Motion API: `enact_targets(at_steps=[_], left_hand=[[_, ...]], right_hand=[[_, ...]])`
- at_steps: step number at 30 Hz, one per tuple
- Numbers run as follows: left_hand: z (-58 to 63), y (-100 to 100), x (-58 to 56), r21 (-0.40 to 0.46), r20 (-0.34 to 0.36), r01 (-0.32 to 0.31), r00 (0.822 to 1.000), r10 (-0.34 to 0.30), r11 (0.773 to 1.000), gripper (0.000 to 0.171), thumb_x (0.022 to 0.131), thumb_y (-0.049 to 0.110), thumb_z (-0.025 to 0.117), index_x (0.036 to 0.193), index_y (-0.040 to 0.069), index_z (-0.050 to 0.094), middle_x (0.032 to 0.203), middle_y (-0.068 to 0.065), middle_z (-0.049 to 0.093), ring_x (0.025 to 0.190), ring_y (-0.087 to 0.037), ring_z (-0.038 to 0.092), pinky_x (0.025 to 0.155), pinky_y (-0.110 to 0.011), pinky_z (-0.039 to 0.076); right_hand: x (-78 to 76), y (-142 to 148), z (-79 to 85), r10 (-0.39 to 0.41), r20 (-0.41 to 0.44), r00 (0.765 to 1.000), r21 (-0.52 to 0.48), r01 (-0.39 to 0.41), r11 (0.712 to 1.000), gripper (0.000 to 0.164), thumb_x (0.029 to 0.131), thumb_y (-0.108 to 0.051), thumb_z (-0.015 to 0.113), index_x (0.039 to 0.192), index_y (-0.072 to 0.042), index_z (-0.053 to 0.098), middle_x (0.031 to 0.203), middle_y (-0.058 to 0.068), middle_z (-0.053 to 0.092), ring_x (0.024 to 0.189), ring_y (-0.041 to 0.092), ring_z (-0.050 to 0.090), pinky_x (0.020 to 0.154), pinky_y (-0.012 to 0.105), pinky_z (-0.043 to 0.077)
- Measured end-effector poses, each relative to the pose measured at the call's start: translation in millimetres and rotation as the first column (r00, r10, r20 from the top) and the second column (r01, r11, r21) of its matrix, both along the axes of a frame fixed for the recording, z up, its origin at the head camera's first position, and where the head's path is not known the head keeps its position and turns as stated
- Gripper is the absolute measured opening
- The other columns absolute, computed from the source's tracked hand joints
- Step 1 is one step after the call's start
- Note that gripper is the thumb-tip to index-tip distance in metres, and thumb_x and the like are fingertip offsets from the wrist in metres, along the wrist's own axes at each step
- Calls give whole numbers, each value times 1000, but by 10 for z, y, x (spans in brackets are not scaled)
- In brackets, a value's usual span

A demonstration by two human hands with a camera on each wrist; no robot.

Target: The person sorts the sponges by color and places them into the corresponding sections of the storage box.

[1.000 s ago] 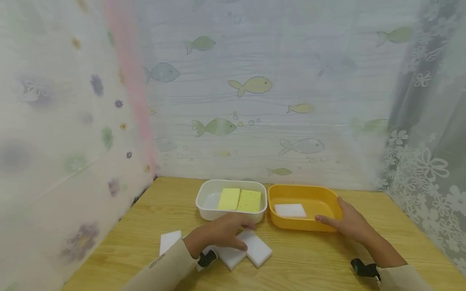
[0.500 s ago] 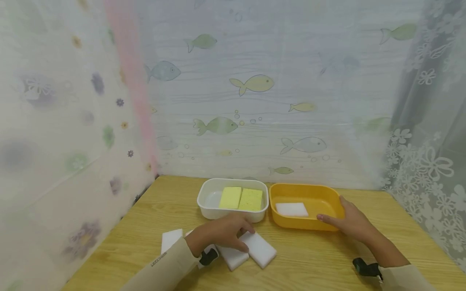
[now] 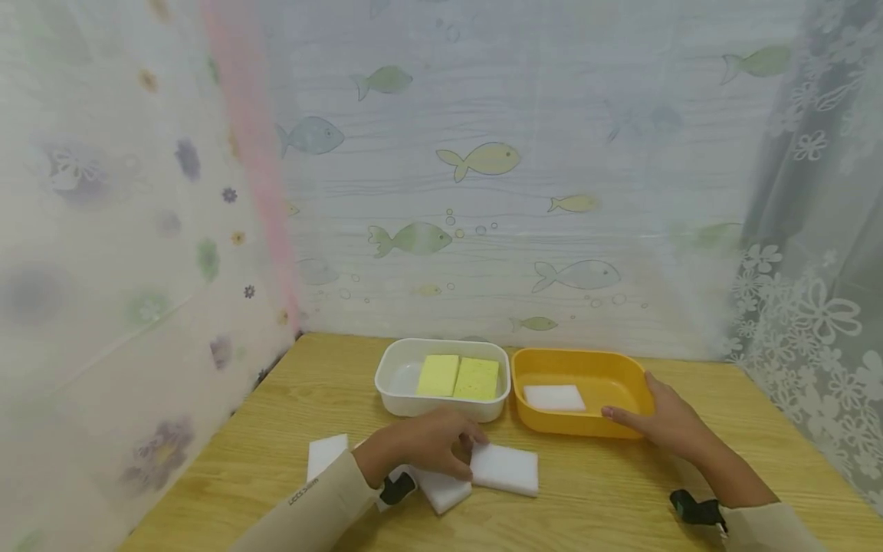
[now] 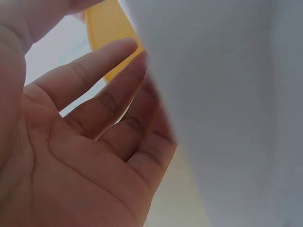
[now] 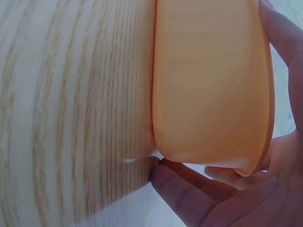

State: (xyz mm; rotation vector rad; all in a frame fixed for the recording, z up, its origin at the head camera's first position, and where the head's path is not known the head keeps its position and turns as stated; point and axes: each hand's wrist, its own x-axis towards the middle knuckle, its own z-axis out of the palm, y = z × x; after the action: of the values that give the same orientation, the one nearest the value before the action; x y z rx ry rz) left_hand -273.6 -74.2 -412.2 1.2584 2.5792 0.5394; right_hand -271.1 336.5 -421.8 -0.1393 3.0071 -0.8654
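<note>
My left hand is bent over several white sponges on the table. Its thumb and forefinger pinch the left end of one white sponge; another white sponge lies partly under the hand. In the left wrist view, a blurred white slab hides some fingertips. My right hand grips the right end of an orange plastic container, thumb at the front rim and fingers round the end wall. Inside that container lies a white sponge.
Left of the orange container stands a white container with two yellow sponges side by side. Another white sponge lies left, partly behind the left sleeve. A fish-print curtain hangs behind the wooden table.
The sponge at my left fingertips has turned from slanted to nearly sideways and shifted right. Thumb and forefinger have come to its left end. My right hand stays on the orange container.
</note>
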Motion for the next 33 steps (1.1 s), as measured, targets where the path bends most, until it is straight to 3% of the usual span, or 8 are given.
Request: enact_targets(at_steps=[8,12,18,24,33], left_hand=[[4,11,8,39,16,1,1000,-1,999,45,84,22,89,125,14,73,111,11,72,95,3,65,85,-17,53],[-6,11,10,38,1,-2,1000,2,999,46,84,28,89,125,14,73,112,10,72,97,2,65,86,-16,52],[-33,19,4,12,-6,-17,1000,17,1000,46,83,39,88,122,19,74,110,14,71,97,3,63,86,-16,52],[-25,36,13,26,18,-17,1000,17,1000,44,83,35,89,121,18,73,104,14,71,93,4,65,83,-15,52],[-19,54,25,44,-38,-26,999,27,999,43,82,32,90,120,18,75,110,14,69,93,4,63,83,-14,51]], right_hand=[[0,6,8,-4,4,1000,3,4,1000,124,94,-66,64,157,17,-2,157,49,14,139,69,23,106,78,32],[0,3,16,-6,11,1000,2,6,1000,124,94,-66,64,157,17,-2,157,49,14,139,69,23,107,78,32],[2,2,-2,-6,1,1000,-1,6,1000,124,93,-66,64,157,17,-2,157,49,14,139,69,23,107,78,31],[7,4,3,-3,-6,1000,-9,3,1000,124,93,-66,64,158,17,-3,157,49,13,139,69,22,107,79,30],[0,5,-13,-8,4,1000,-6,8,1000,125,93,-66,65,158,16,-2,157,49,13,140,69,22,107,79,30]])
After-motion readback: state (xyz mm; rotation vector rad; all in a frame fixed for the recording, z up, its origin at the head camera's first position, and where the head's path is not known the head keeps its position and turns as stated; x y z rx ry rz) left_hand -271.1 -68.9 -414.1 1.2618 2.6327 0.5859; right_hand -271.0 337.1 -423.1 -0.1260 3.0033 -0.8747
